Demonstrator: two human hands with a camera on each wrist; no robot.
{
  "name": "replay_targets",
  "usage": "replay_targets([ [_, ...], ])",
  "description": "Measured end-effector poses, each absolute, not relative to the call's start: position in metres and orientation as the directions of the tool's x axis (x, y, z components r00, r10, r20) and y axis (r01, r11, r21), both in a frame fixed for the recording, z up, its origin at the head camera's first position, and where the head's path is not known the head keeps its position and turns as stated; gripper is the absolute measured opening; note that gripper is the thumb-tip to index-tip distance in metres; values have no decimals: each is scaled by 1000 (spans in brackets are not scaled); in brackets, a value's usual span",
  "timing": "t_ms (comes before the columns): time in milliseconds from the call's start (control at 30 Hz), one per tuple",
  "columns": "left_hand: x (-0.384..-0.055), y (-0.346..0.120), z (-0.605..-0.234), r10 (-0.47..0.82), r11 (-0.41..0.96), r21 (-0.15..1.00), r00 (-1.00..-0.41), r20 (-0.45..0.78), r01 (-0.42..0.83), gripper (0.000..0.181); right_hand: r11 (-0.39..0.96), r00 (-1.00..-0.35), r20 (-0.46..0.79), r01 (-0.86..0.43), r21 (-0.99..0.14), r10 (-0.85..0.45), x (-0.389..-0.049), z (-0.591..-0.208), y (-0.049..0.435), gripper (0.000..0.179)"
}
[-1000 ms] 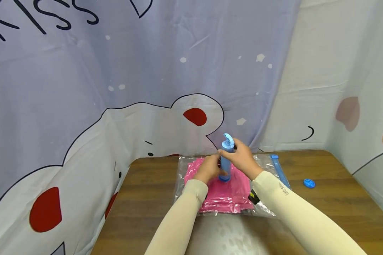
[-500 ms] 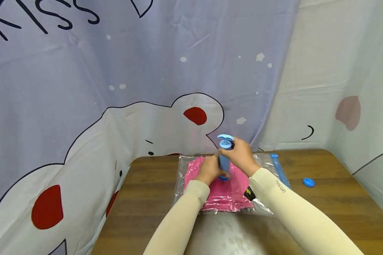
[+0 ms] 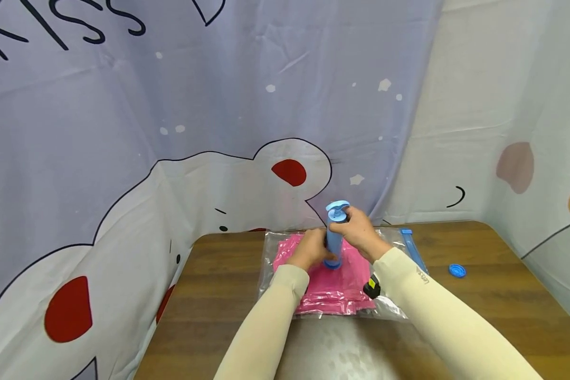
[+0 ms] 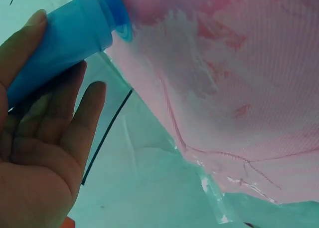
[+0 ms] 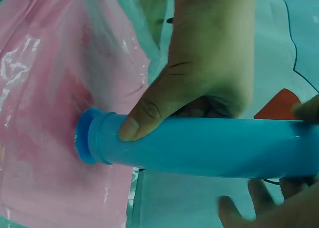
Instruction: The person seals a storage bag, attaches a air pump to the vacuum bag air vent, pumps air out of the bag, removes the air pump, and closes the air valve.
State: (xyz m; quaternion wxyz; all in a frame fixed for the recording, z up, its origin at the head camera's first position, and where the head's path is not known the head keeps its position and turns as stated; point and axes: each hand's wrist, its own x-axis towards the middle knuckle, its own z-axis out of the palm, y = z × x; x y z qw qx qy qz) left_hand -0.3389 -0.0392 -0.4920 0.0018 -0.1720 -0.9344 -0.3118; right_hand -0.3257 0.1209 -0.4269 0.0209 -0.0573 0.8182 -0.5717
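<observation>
A light blue hand pump stands upright with its dark blue base on a clear storage bag that holds folded pink ribbed fabric. My left hand grips the pump's lower body, its thumb along the side near the base. My right hand holds the upper end, just under the T-shaped handle. In the left wrist view the pump's narrow collar and flared foot meet the plastic. The bag's opening under the foot is hidden.
A round blue cap lies on the wooden table to the right of the bag. A blue strip runs along the bag's right edge. Printed curtains hang behind and at both sides of the table.
The pump's handle has turned: end-on at first, then broadside, now slanted. Both hands have kept their hold on the pump, shifting only slightly; the bag and cap stay in place.
</observation>
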Motion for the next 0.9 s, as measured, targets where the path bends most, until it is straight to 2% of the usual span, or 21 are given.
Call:
replay_targets([
  [133, -334, -33, -496, 274, 777, 539, -946, 173, 324, 76, 343, -994, 41, -74, -936, -102, -322, -427, 122, 77],
  [367, -341, -31, -509, 188, 790, 550, -961, 200, 269, 74, 496, -984, 178, -162, -853, -15, -320, -423, 117, 62],
  [433, -361, -37, -538, 205, 790, 527, -945, 254, 313, 83, 531, -981, 194, -171, -830, -13, -321, -423, 117, 60],
  [533, -365, -42, -540, 245, 793, 521, -948, 202, 316, 86, 558, -979, 202, -185, -809, -31, -322, -423, 118, 58],
  [600, -365, -46, -535, 285, 742, 587, -945, 162, 324, 84, 553, -980, 192, -187, -812, -48, -323, -422, 119, 50],
  [667, -349, -45, -504, 324, 690, 666, -944, 66, 283, 76, 537, -981, 182, -186, -823, -62, -323, -422, 121, 40],
  [767, -346, -45, -494, 362, 635, 723, -931, 35, 274, 68, 496, -986, 150, -166, -852, -73, -325, -423, 123, 27],
  [833, -345, -44, -492, 361, 650, 711, -932, 20, 267, 64, 475, -987, 136, -161, -865, -87, -326, -424, 124, 27],
  [900, -344, -42, -494, 340, 674, 691, -940, 22, 260, 65, 457, -988, 120, -153, -876, -101, -326, -426, 125, 36],
])
